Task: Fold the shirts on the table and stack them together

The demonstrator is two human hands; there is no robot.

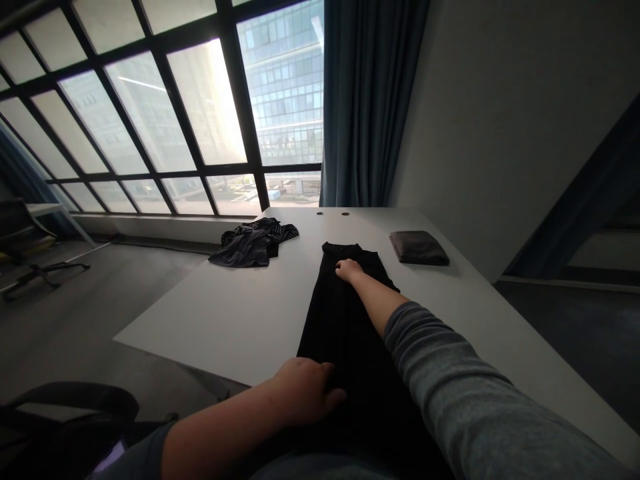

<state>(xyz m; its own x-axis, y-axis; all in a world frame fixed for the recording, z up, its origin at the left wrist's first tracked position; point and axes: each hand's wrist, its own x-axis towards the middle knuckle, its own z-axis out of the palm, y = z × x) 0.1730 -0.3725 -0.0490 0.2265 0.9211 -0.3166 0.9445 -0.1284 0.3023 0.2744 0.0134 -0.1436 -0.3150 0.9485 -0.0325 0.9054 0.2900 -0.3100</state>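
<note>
The person's left hand (305,392) is lying on the near part of a long black garment (340,327), its fingers curving over the cloth; whether they are pinching it or only pressing down, the view does not settle. The right hand (349,270), reaching out of a gray sleeve (450,373), is resting open on the garment's far end, clamped on nothing. The two hands are well apart, and the garment is stretching lengthwise along the white desk (215,313), away from the person. It is lying smooth and straight, with no fold showing across the visible part, and its nearest end is hidden under the arms. Left of the black garment, a crumpled striped garment (253,243) is sitting in a loose heap, so that piece is left unsmoothed. Right of the black garment, a folded dark gray cloth (419,248) is lying in a neat flat stack, and that piece looks finished. Beyond the black garment, a tall window (150,120) and a blue curtain (367,100) are closing off the view.
</note>
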